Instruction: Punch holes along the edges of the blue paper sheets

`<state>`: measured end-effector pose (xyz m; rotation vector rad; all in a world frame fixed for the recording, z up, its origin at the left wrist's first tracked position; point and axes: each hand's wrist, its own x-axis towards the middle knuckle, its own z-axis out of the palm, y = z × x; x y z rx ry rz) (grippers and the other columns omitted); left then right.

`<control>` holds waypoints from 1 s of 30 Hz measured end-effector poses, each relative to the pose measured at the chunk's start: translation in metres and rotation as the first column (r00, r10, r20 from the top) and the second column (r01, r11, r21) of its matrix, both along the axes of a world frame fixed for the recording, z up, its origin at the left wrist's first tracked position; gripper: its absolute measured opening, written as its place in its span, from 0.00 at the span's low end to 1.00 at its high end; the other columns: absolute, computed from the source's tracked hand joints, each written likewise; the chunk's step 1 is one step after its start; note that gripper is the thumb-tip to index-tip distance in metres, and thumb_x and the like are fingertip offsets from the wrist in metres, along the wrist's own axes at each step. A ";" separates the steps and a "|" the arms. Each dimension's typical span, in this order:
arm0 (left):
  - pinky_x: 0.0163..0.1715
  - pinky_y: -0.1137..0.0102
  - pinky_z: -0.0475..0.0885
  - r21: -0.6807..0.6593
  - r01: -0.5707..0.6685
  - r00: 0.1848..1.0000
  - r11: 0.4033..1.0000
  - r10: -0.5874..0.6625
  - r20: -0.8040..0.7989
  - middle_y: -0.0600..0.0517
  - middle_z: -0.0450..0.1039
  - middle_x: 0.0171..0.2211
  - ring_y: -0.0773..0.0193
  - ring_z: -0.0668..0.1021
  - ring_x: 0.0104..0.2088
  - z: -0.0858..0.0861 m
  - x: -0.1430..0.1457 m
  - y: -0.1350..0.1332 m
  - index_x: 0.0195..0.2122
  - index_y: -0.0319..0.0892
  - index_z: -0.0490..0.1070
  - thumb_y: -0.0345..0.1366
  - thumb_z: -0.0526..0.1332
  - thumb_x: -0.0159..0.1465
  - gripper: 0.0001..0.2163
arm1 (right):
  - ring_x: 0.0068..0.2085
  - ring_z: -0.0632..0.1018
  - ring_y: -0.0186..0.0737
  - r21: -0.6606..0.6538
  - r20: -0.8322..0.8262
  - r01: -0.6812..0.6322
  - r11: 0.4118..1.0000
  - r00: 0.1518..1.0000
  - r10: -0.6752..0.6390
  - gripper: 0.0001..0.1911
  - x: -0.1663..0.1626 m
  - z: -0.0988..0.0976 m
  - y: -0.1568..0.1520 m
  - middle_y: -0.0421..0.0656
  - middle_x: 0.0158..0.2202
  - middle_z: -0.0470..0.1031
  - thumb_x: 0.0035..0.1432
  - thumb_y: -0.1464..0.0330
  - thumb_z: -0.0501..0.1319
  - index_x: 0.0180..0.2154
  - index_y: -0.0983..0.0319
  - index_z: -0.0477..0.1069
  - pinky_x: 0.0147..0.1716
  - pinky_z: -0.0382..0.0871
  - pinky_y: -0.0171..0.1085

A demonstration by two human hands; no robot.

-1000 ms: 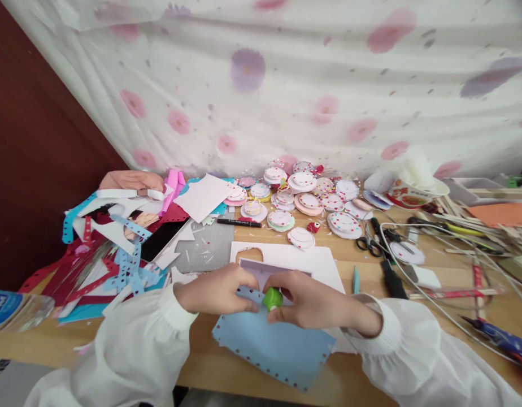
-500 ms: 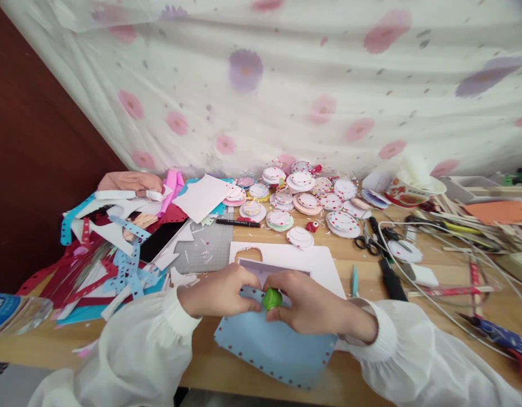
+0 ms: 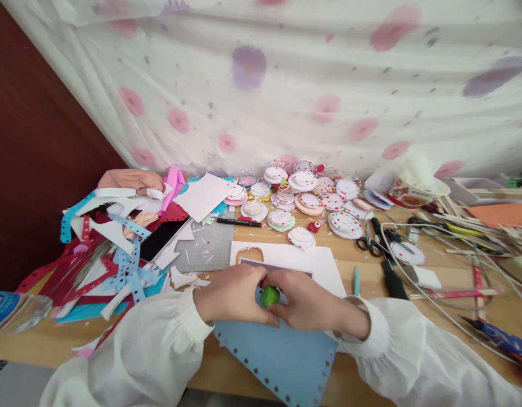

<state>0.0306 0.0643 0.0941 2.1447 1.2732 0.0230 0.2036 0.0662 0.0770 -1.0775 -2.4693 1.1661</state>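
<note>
A light blue card with small holes punched along its edges lies at the table's near edge, partly over it. My left hand pinches the card's top edge, fingers closed on it. My right hand is closed around a small green hole punch set on that same edge between the two hands. A white card with a cut-out shape lies just behind my hands. Both arms wear white sleeves.
Many round decorated paper discs sit at the back. Punched paper strips and scraps pile at the left, with a black marker, scissors, cables, a bowl and a glue gun around. A plastic bottle lies at far left.
The blue card has turned and slid toward me, its lower corner now past the table edge. My left hand shifted right along the top edge; the punch stays between both hands.
</note>
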 end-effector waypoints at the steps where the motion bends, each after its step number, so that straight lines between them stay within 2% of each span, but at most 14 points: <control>1: 0.25 0.70 0.62 -0.009 -0.006 1.000 1.000 0.006 0.014 0.50 0.74 0.30 0.57 0.75 0.30 -0.002 0.000 0.000 0.32 0.40 0.70 0.52 0.68 0.45 0.22 | 0.32 0.75 0.40 0.003 -0.008 -0.006 1.000 1.000 0.006 0.13 0.000 -0.002 0.000 0.42 0.33 0.77 0.44 0.77 0.61 0.36 0.62 0.72 0.28 0.61 0.33; 5: 0.24 0.72 0.61 -0.034 -0.020 0.996 0.999 0.022 0.081 0.53 0.73 0.28 0.61 0.75 0.28 -0.011 -0.002 -0.003 0.31 0.41 0.71 0.50 0.68 0.45 0.20 | 0.31 0.74 0.39 -0.003 -0.032 -0.026 1.000 0.999 0.025 0.13 -0.002 -0.008 -0.001 0.43 0.33 0.77 0.44 0.78 0.60 0.35 0.62 0.72 0.26 0.60 0.32; 9: 0.26 0.71 0.62 -0.031 -0.043 0.993 0.999 0.046 0.110 0.52 0.74 0.29 0.59 0.75 0.29 -0.017 -0.004 -0.004 0.31 0.41 0.71 0.48 0.68 0.47 0.18 | 0.30 0.73 0.38 -0.004 0.023 -0.023 1.000 0.999 0.023 0.10 -0.005 -0.009 0.001 0.43 0.31 0.76 0.45 0.78 0.59 0.33 0.63 0.71 0.26 0.59 0.32; 13: 0.34 0.67 0.68 -0.110 -0.076 0.985 0.991 0.091 0.146 0.48 0.76 0.38 0.52 0.77 0.37 -0.015 -0.008 -0.001 0.40 0.40 0.72 0.50 0.71 0.44 0.26 | 0.31 0.73 0.39 -0.009 0.018 -0.057 0.998 0.998 0.057 0.11 -0.002 -0.006 0.007 0.43 0.32 0.76 0.47 0.75 0.62 0.36 0.64 0.72 0.28 0.60 0.33; 15: 0.40 0.65 0.69 -0.169 -0.072 0.973 0.983 0.106 0.204 0.46 0.76 0.44 0.50 0.76 0.43 -0.011 -0.013 0.000 0.46 0.41 0.71 0.45 0.72 0.44 0.29 | 0.32 0.73 0.38 -0.055 -0.049 -0.089 0.995 0.995 0.086 0.14 0.004 -0.005 0.011 0.42 0.33 0.75 0.50 0.72 0.63 0.41 0.63 0.72 0.29 0.61 0.33; 17: 0.45 0.65 0.68 -0.199 -0.080 0.957 0.977 0.131 0.259 0.47 0.75 0.47 0.52 0.76 0.47 -0.008 -0.020 0.000 0.49 0.42 0.70 0.37 0.70 0.48 0.26 | 0.32 0.72 0.37 -0.136 -0.114 -0.099 0.986 0.990 0.084 0.16 0.010 -0.006 0.014 0.41 0.34 0.74 0.53 0.67 0.63 0.45 0.62 0.70 0.30 0.62 0.33; 19: 0.47 0.66 0.67 -0.204 -0.091 0.953 0.975 0.145 0.266 0.48 0.75 0.48 0.54 0.75 0.48 -0.005 -0.025 -0.003 0.48 0.43 0.71 0.32 0.67 0.52 0.21 | 0.31 0.70 0.36 -0.217 -0.145 -0.091 0.972 0.988 0.060 0.17 0.017 -0.008 0.017 0.40 0.32 0.72 0.56 0.61 0.62 0.45 0.62 0.70 0.30 0.62 0.33; 21: 0.47 0.65 0.67 -0.193 -0.099 0.963 0.976 0.142 0.227 0.49 0.75 0.47 0.54 0.75 0.47 -0.003 -0.029 -0.006 0.46 0.44 0.73 0.32 0.66 0.53 0.18 | 0.30 0.68 0.34 -0.260 -0.153 -0.068 0.963 0.988 0.028 0.18 0.022 -0.011 0.019 0.40 0.31 0.70 0.58 0.58 0.59 0.44 0.63 0.71 0.29 0.62 0.33; 25: 0.44 0.66 0.67 -0.188 -0.120 0.979 0.975 0.148 0.141 0.51 0.77 0.41 0.55 0.77 0.43 -0.002 -0.032 -0.011 0.41 0.43 0.75 0.34 0.65 0.54 0.12 | 0.30 0.69 0.34 -0.297 -0.132 -0.023 0.955 0.991 -0.017 0.20 0.026 -0.017 0.020 0.42 0.33 0.71 0.61 0.54 0.55 0.45 0.63 0.70 0.29 0.63 0.33; 30: 0.44 0.68 0.67 -0.167 -0.152 0.973 0.974 0.177 0.150 0.52 0.78 0.41 0.58 0.77 0.43 -0.005 -0.033 -0.013 0.39 0.43 0.76 0.35 0.63 0.56 0.10 | 0.35 0.71 0.36 -0.286 -0.146 -0.010 0.958 0.989 -0.033 0.21 0.025 -0.015 0.016 0.43 0.40 0.73 0.60 0.55 0.57 0.49 0.61 0.69 0.34 0.65 0.34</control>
